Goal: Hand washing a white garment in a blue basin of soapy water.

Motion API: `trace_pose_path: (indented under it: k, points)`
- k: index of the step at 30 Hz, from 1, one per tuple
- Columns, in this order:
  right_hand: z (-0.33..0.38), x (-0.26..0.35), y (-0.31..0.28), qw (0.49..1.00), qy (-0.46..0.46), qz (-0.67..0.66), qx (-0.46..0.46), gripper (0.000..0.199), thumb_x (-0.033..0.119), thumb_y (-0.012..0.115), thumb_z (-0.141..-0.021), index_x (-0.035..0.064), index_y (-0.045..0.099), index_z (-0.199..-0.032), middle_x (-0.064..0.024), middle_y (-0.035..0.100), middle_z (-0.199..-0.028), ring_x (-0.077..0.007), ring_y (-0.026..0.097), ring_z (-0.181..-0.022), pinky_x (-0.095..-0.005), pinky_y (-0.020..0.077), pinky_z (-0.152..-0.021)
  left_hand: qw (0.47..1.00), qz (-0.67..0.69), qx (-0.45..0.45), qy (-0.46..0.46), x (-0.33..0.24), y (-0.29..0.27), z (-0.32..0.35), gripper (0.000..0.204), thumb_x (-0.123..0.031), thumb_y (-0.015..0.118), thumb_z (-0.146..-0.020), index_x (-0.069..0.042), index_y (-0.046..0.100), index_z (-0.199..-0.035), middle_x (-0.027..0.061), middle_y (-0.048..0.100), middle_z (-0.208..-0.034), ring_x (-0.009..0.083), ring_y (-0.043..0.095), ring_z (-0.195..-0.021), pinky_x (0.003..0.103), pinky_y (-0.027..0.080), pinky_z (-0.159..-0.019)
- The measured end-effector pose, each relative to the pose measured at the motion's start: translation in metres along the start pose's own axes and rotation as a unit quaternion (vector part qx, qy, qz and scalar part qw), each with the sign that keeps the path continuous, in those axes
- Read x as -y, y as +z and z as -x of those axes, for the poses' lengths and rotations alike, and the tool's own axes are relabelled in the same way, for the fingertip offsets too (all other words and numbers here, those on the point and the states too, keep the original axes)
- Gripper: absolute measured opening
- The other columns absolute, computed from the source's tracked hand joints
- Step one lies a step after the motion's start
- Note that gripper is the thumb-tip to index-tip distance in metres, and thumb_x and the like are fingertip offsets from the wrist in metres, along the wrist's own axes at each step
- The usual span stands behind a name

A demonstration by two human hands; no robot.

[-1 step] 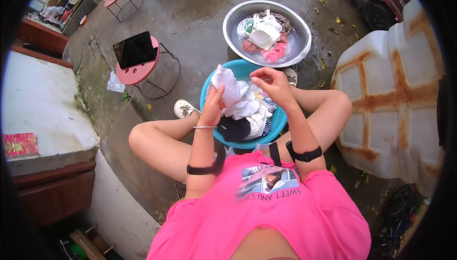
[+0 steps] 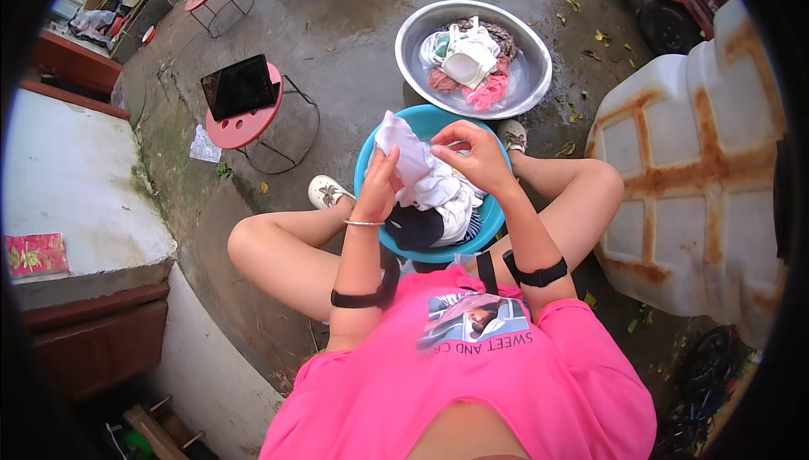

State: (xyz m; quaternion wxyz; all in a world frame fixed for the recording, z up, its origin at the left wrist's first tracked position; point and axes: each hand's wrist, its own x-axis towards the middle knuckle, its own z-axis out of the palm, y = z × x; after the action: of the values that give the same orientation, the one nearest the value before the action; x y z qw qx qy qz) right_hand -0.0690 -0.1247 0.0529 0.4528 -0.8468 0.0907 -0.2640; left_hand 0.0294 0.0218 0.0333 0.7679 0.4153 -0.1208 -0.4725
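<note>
We are mid-scrub: our left hand (image 2: 381, 180) and right hand (image 2: 472, 152) are both clamped on the white garment (image 2: 404, 150) above the blue basin (image 2: 438, 245). Next, judging by this, the metal basin (image 2: 539, 81) at twelve o'clock.

basin (image 2: 368, 175) between knees, bowl (image 2: 539, 81) beyond, stool (image 2: 253, 127) left

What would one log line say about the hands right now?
left hand: grips white cloth | right hand: pinches same cloth | under: blue basin of laundry | beyond: metal basin, clothes in water
</note>
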Motion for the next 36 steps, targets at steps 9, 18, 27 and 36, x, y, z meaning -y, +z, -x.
trace_pose_path:
  k: [9, 18, 27, 36]
  points:
    - [0.020, -0.010, 0.064, 0.956, 0.154, 0.242, 0.067, 0.023, 0.023, 0.063, -0.071, 0.0029, 0.059, -0.061, -0.0159, 0.061, -0.063, -0.0305, 0.063, -0.064, -0.0406, 0.0480, -0.056, 0.971, 0.117, 0.010, 0.209, -0.003, 0.060, -0.009, 0.056, -0.013, 0.044, -0.093, -0.014, 0.011, -0.138, 0.0062, 0.036, -0.126, 0.0178, 0.038, -0.116, 0.038, 0.028, -0.101]
    - [0.003, -0.092, 0.036, 0.914, 0.271, 0.292, -0.071, 0.033, 0.034, 0.067, -0.068, 0.0034, 0.063, -0.082, -0.0174, 0.063, -0.068, -0.0286, 0.064, -0.060, -0.0372, 0.0501, -0.050, 0.940, 0.043, -0.098, 0.324, 0.004, 0.072, -0.008, 0.060, -0.005, 0.049, -0.089, -0.012, 0.015, -0.137, 0.0057, 0.032, -0.126, 0.0170, 0.036, -0.116, 0.035, 0.023, -0.104]
    - [-0.010, -0.069, -0.028, 0.937, 0.277, 0.206, 0.053, 0.021, 0.018, 0.059, -0.059, 0.0066, 0.068, -0.075, -0.0168, 0.064, -0.075, -0.0317, 0.063, -0.072, -0.0381, 0.0495, -0.070, 0.932, -0.200, -0.283, 0.104, 0.027, -0.038, -0.019, 0.044, -0.010, 0.061, -0.074, 0.007, 0.039, -0.108, 0.0159, 0.050, -0.097, 0.0242, 0.051, -0.092, 0.036, 0.041, -0.083]
    - [-0.016, -0.036, -0.010, 0.979, 0.194, 0.054, 0.021, 0.026, 0.018, 0.048, -0.065, 0.0022, 0.064, -0.078, -0.0222, 0.060, -0.074, -0.0376, 0.058, -0.074, -0.0422, 0.0455, -0.069, 0.602, -0.771, -0.205, -0.033, 0.024, -0.034, -0.010, 0.025, -0.027, 0.067, -0.069, -0.005, 0.061, -0.080, 0.0187, 0.063, -0.078, 0.0353, 0.061, -0.074, 0.043, 0.048, -0.068]
